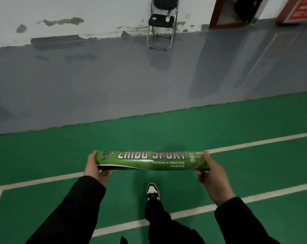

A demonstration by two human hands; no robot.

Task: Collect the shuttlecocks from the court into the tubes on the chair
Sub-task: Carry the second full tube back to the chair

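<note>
Two hands are shown gripping one green shuttlecock tube (152, 160), held level above the green court (43, 155). Its ends are clasped by the curled left hand (98, 167) and right hand (210, 176). A chair (161, 23) is seen far ahead, by the wall.

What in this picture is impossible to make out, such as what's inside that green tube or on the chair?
Head view only:
- Green tube: contents hidden by its opaque wall; both ends covered by the left hand and right hand.
- Chair: pale things on the seat too small to identify; backrest top cut off by the frame edge.
- Red sign: text blurred, partly cut off.
- Doorway: interior dark.
</note>
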